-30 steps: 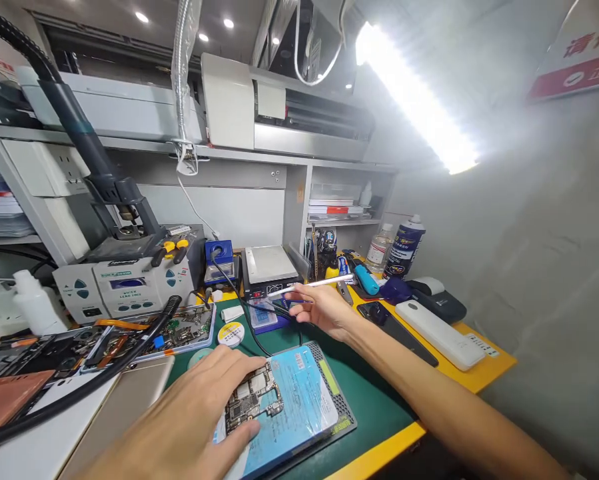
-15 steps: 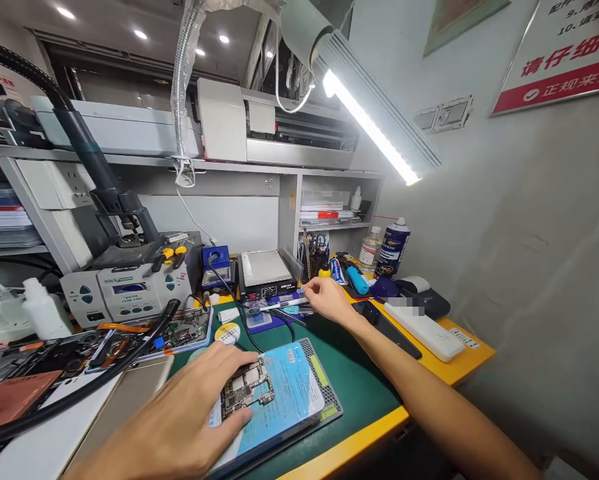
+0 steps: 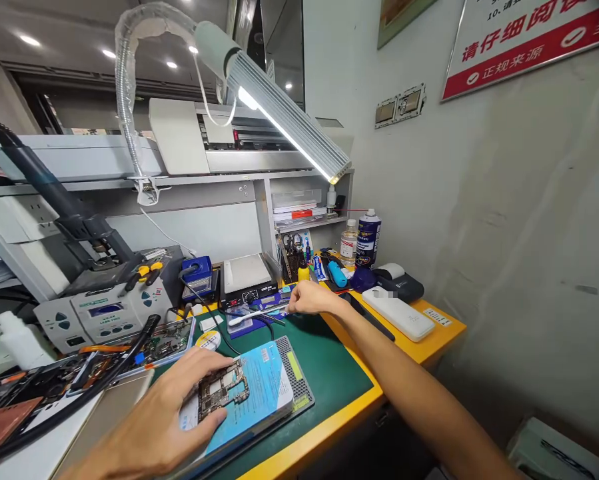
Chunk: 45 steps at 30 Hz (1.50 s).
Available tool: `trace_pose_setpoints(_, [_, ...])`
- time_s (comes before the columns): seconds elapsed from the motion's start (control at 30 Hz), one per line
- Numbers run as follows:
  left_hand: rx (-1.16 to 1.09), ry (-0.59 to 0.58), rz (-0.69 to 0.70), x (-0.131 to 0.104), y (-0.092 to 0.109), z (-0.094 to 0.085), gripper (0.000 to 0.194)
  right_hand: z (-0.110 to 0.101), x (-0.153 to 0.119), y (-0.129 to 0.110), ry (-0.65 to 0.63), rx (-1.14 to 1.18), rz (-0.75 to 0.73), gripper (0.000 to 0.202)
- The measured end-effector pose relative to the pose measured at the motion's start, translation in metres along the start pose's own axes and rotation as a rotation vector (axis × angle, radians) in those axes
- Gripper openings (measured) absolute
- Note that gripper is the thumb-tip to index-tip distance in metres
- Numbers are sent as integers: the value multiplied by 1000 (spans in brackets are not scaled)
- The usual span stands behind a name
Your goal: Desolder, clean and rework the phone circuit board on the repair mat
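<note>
A phone circuit board (image 3: 224, 388) lies on a blue-and-white printed package (image 3: 259, 393) atop a grey perforated pad (image 3: 299, 377). My left hand (image 3: 169, 407) is closed around its left part, fingers on the far edge and thumb on the near one. Farther back on the right, my right hand (image 3: 312, 297) pinches a thin stick with a thick white end, which looks like a cotton swab (image 3: 252, 316). It points left, above a blue tray-like item (image 3: 244, 330) in front of a small heating plate (image 3: 249, 275).
To the left stand a grey soldering station (image 3: 109, 317) and a tray of loose boards (image 3: 172, 343), with a black hose (image 3: 124, 383) crossing in front. A spray can (image 3: 368, 240), a clear bottle (image 3: 348, 243) and a white power bank (image 3: 399, 313) occupy the right side. Overhead hangs a lamp (image 3: 289, 113).
The view has turned to the right, so everything sits farther left. The swab's white end shows more plainly in my right hand. My left hand keeps its hold on the board.
</note>
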State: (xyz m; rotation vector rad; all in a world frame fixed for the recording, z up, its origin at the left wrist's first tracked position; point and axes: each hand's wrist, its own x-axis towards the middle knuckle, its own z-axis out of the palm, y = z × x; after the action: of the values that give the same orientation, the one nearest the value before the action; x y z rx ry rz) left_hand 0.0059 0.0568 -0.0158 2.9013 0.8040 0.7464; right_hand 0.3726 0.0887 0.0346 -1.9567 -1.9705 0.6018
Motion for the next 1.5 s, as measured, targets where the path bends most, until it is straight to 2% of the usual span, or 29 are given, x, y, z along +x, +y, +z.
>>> trace_pose_setpoints(0.1, [8,21,-2,-2,-1,3,46,11,-5,-9,-83,-31,-41,27])
trace_pose_setpoints(0.23, [-1,12,-14,-1,6,0,45,24,-6,-17,-27,-18,-62,27])
trace_pose_setpoints(0.43, [-59,23,-77,1,24,-2,47,18,4,-12,169,171,-104,25])
trace_pose_setpoints(0.63, [-139,13,-67,5,28,-4,52,12,4,-7,462,408,-155,25])
trace_pose_setpoints(0.73, [-176,1,-73,5,30,-6,51,16,2,-9,535,421,-160,24])
trace_pose_setpoints(0.97, [-234,5,-77,5,32,-3,50,38,7,-16,381,194,-75,24])
trace_pose_setpoints(1.1, [-246,11,-84,5,30,-3,51,43,10,-16,303,125,-9,28])
trace_pose_setpoints(1.23, [-231,6,-81,3,28,-5,48,38,14,-12,244,171,41,31])
trace_pose_setpoints(1.37, [-203,17,-55,0,25,-4,47,31,15,-7,258,262,79,33])
trace_pose_setpoints(1.5, [-196,56,-27,-2,21,-1,46,33,14,-7,245,300,81,32])
